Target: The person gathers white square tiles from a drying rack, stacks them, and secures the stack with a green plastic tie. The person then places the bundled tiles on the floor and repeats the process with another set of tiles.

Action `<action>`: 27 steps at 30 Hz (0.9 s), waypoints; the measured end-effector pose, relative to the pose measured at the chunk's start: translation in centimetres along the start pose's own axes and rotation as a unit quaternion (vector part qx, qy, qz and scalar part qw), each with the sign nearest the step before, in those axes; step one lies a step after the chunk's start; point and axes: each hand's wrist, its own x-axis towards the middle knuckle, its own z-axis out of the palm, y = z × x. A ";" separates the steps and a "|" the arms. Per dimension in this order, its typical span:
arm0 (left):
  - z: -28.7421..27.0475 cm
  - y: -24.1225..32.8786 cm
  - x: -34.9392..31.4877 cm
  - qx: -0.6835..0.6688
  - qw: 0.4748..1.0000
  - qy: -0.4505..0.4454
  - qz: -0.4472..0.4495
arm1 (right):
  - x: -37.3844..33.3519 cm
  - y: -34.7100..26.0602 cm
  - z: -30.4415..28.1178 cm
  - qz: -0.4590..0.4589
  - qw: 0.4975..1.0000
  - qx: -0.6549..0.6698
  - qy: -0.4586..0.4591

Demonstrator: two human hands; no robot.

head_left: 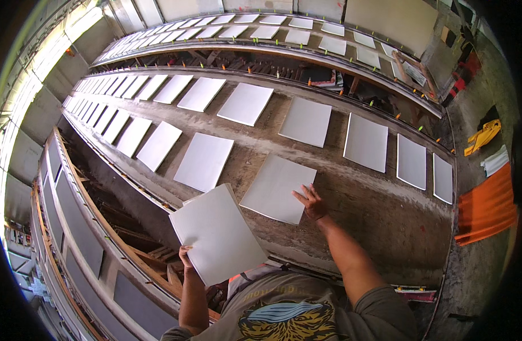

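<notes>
My left hand (pixel 185 257) grips a small stack of white sheets (pixel 221 236) by its lower left edge, with the thumb on top. The stack is tilted in front of my body, and part of another sheet shows behind its upper edge. On the long brown table, my right hand (pixel 311 203) has its fingers spread over the right edge of a single white sheet (pixel 275 186). The fingertips seem to touch that sheet; nothing is gripped. Just beyond it lies another white sheet (pixel 204 162) in the same row.
Two rows of white sheets run along the table (pixel 380 221). Behind stands a second long table (pixel 284 48), also bearing sheets, with small coloured clips on its rail. Wooden racks with grey panels (pixel 139 301) line the left. An orange cloth (pixel 485 204) hangs at right.
</notes>
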 end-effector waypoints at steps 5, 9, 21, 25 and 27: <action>-1.3 -0.4 0.9 -0.010 0.999 -0.028 0.015 | -1.3 -0.3 3.0 -0.032 0.999 -0.008 0.007; 4.8 1.3 1.6 -0.057 0.995 -0.003 -0.076 | -1.5 -0.7 2.2 -0.036 0.998 0.038 -0.017; 12.9 1.3 3.4 -0.028 0.975 -0.051 -0.214 | -0.2 -0.9 -2.8 -0.033 0.995 0.003 -0.092; 14.0 -0.9 4.0 -0.025 0.954 -0.122 -0.272 | 1.8 -3.9 -7.4 0.115 0.977 0.120 -0.130; 18.0 -0.9 3.4 -0.025 0.946 -0.058 -0.318 | 1.9 -5.2 -9.2 0.213 0.925 0.264 -0.170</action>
